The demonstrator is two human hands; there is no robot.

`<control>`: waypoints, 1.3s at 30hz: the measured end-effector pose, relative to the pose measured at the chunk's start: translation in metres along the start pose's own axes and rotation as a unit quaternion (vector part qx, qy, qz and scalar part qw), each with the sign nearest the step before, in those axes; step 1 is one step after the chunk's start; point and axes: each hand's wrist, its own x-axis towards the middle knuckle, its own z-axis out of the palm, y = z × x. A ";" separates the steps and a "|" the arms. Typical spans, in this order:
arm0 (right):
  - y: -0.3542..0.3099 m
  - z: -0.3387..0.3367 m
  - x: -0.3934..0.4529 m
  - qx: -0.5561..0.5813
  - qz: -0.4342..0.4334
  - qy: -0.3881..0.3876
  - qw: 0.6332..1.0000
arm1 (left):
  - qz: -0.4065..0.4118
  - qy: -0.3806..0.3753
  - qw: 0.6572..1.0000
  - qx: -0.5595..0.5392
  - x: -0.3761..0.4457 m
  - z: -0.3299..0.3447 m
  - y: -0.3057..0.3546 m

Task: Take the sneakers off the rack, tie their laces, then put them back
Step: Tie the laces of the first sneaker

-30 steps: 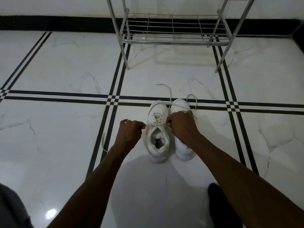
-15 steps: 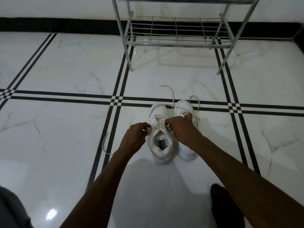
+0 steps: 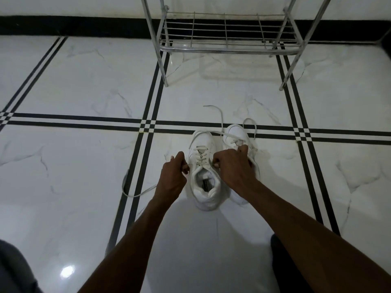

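Both hands (image 3: pixel 203 172) closer together now, pinched on flat white laces (image 3: pixel 202 160), leather sneaker (image 3: pixel 204 176).

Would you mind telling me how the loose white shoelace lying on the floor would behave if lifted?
The thin white shoelace would probably hang limp, since it already curls loosely across the glossy marble floor. It likely weighs almost nothing and would slide easily there.

Bare forearms, no sleeves; grey trouser leg (image 3: pixel 12 269) at lower left.
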 end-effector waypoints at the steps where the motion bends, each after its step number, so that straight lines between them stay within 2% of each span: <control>1: -0.001 0.001 0.001 -0.009 0.005 -0.003 1.000 | -0.002 0.004 1.000 0.000 -0.001 0.001 -0.001; 4: 0.000 -0.002 0.004 -0.040 -0.009 -0.027 0.999 | -0.022 -0.021 0.999 -0.009 0.000 0.000 -0.001; 7: 0.007 -0.013 0.007 -0.018 -0.032 -0.093 0.995 | -0.057 -0.064 0.996 -0.036 0.004 -0.010 -0.002; 9: 0.016 -0.023 0.013 0.064 -0.016 -0.112 0.992 | -0.084 -0.068 0.991 -0.085 0.008 -0.017 -0.003; 11: 0.023 -0.037 0.021 0.206 0.022 -0.091 0.974 | -0.096 -0.065 0.975 -0.189 0.014 -0.023 0.002; 13: 0.022 -0.049 0.030 0.327 0.059 -0.068 0.941 | -0.088 -0.059 0.949 -0.298 0.022 -0.027 0.014; 15: 0.017 -0.051 0.039 0.460 0.083 -0.078 0.880 | -0.103 -0.052 0.922 -0.369 0.030 -0.026 0.029; 17: 0.013 -0.048 0.043 0.567 0.107 -0.095 0.811 | -0.115 -0.051 0.910 -0.394 0.036 -0.022 0.039; 19: 0.010 -0.039 0.042 0.615 0.114 -0.097 0.774 | -0.120 -0.050 0.907 -0.402 0.039 -0.019 0.045; 22: 0.008 -0.025 0.041 0.588 0.095 -0.096 0.798 | -0.111 -0.031 0.920 -0.375 0.038 -0.014 0.043; 28: 0.002 -0.020 0.037 0.547 0.070 -0.106 0.828 | -0.069 -0.053 0.956 -0.279 0.037 -0.008 0.037; 34: 0.002 -0.010 0.043 0.562 0.165 -0.041 0.809 | 0.011 -0.079 0.977 -0.199 0.037 -0.011 0.037; 39: 0.004 -0.006 0.043 0.603 0.098 -0.098 0.786 | 0.045 -0.081 0.987 -0.128 0.038 -0.008 0.037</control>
